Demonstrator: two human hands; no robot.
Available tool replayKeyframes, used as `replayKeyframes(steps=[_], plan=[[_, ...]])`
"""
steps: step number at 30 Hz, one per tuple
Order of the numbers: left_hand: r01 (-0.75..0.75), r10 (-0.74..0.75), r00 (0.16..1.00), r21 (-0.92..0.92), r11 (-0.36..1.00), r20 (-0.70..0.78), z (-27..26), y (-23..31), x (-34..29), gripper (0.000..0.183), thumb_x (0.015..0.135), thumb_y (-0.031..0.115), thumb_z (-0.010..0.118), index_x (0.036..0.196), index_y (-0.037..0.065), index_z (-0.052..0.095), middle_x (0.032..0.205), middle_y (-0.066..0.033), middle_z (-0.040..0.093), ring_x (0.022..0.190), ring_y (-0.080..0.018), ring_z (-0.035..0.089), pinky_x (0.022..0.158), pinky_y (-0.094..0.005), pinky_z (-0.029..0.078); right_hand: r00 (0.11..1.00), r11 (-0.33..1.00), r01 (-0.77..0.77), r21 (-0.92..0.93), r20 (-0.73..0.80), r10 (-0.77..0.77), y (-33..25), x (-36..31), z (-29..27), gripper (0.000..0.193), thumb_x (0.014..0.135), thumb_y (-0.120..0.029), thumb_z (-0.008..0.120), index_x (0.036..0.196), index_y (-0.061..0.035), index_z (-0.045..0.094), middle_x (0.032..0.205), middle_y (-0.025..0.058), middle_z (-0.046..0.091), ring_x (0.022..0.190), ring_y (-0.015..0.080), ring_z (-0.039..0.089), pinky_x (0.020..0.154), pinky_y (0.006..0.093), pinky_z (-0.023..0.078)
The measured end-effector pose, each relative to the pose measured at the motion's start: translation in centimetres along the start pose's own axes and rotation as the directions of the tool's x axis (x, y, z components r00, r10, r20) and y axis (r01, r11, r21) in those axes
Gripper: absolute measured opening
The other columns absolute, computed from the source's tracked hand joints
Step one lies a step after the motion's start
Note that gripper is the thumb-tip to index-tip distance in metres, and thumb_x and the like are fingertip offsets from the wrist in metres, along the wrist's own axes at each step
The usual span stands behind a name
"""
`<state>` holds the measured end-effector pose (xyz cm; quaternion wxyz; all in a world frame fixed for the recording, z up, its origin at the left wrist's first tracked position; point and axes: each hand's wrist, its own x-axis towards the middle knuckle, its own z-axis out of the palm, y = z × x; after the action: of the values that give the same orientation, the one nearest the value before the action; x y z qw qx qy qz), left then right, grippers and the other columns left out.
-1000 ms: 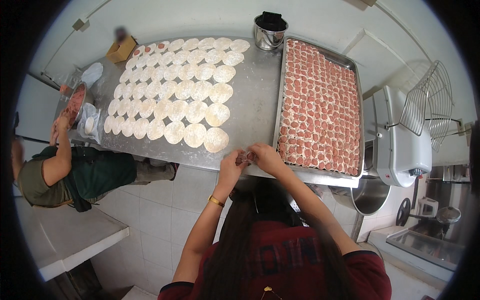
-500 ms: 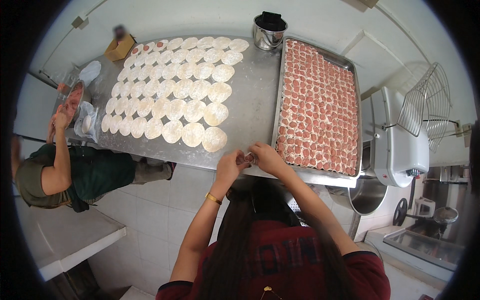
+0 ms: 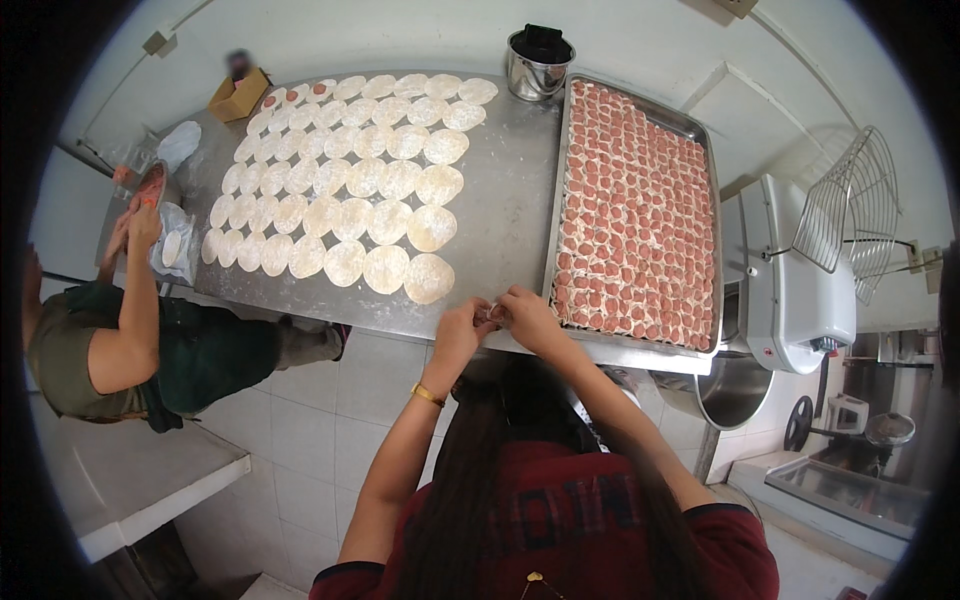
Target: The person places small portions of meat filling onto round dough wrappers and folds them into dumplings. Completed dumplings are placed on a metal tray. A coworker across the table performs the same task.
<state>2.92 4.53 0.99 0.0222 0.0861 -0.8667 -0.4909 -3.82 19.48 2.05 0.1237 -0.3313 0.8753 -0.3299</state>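
At the table's near edge, my left hand (image 3: 459,330) and my right hand (image 3: 528,318) meet, fingertips closed round a small open-topped dumpling (image 3: 492,315) with reddish filling. Fingers cover most of its wrapper. To the left, rows of round floured dough wrappers (image 3: 345,262) lie on the steel table (image 3: 508,190). Three in the far left corner bear a dab of reddish filling (image 3: 320,88). Right of my hands, a large metal tray (image 3: 683,122) holds tightly packed rows of open-topped dumplings (image 3: 630,225).
A co-worker (image 3: 125,340) stands at the table's left end, hands at a bowl of reddish filling (image 3: 152,185). A steel pot (image 3: 538,75) and a cardboard box (image 3: 240,95) sit along the back. Beyond the tray stands a white mixer (image 3: 800,270) with a wire guard.
My hands stay nearly in place, fingers shifting slightly round the dumpling. The co-worker's arms have moved, and one hand is now over the bowl of filling.
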Motion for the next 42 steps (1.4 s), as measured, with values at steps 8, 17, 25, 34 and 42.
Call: replayKeyframes(steps=[8, 17, 25, 34, 42], plan=[[-0.066, 0.068, 0.996, 0.034, 0.997, -0.050, -0.3, -0.1, 0.2, 0.023, 0.070, 0.006, 0.073, 0.090, 0.003, 0.061, 0.079, -0.0139, 0.065, 0.076, -0.0286, 0.064, 0.066, -0.0376, 0.049, 0.995, 0.998, 0.057, 0.014, -0.084, -0.056, 0.3, 0.2, 0.0, 0.015, 0.070, 0.003, 0.059, 0.085, -0.0014, 0.059, 0.087, 0.0164, 0.056, 0.084, 0.0393, 0.058, 0.073, 0.0456, 0.048], [-0.027, 0.025, 0.999, 0.044, 0.999, 0.046, -0.1, -0.4, 0.9, 0.025, 0.072, 0.005, 0.073, 0.095, 0.001, 0.063, 0.086, -0.0157, 0.067, 0.078, -0.0266, 0.068, 0.069, -0.0347, 0.052, 0.991, 0.997, 0.070, 0.012, -0.118, -0.068, 0.3, 0.8, 0.1, 0.014, 0.071, -0.003, 0.063, 0.085, -0.0024, 0.058, 0.087, 0.0159, 0.056, 0.083, 0.0377, 0.058, 0.072, 0.0455, 0.048], [-0.059, 0.059, 0.998, -0.019, 0.998, 0.004, 0.4, -0.6, 1.2, 0.031, 0.070, 0.001, 0.072, 0.099, 0.000, 0.061, 0.086, -0.0157, 0.065, 0.079, -0.0284, 0.065, 0.071, -0.0359, 0.052, 0.999, 0.996, 0.011, 0.084, -0.038, -0.008, 1.0, 0.9, 0.4, 0.019, 0.072, -0.003, 0.063, 0.090, -0.0024, 0.059, 0.090, 0.0156, 0.057, 0.086, 0.0366, 0.059, 0.073, 0.0450, 0.048], [-0.040, 0.040, 0.999, 0.008, 0.999, 0.030, -0.1, -0.4, 1.6, 0.027, 0.072, 0.002, 0.072, 0.097, 0.000, 0.062, 0.084, -0.0151, 0.067, 0.075, -0.0253, 0.068, 0.069, -0.0342, 0.052, 0.997, 0.995, 0.055, 0.080, -0.062, -0.050, 1.0, 1.1, 0.3, 0.018, 0.073, 0.000, 0.057, 0.091, -0.0032, 0.059, 0.091, 0.0156, 0.056, 0.085, 0.0373, 0.058, 0.073, 0.0440, 0.048], [-0.015, 0.017, 0.998, -0.019, 1.000, 0.065, -1.4, -0.9, 1.8, 0.025, 0.074, 0.001, 0.068, 0.098, -0.002, 0.061, 0.086, -0.0166, 0.067, 0.076, -0.0250, 0.067, 0.069, -0.0321, 0.052, 0.990, 0.988, 0.139, -0.062, -0.016, -0.140, 0.9, 0.7, 1.1, 0.021, 0.076, -0.001, 0.055, 0.096, -0.0035, 0.058, 0.092, 0.0157, 0.053, 0.086, 0.0390, 0.056, 0.073, 0.0453, 0.047]])
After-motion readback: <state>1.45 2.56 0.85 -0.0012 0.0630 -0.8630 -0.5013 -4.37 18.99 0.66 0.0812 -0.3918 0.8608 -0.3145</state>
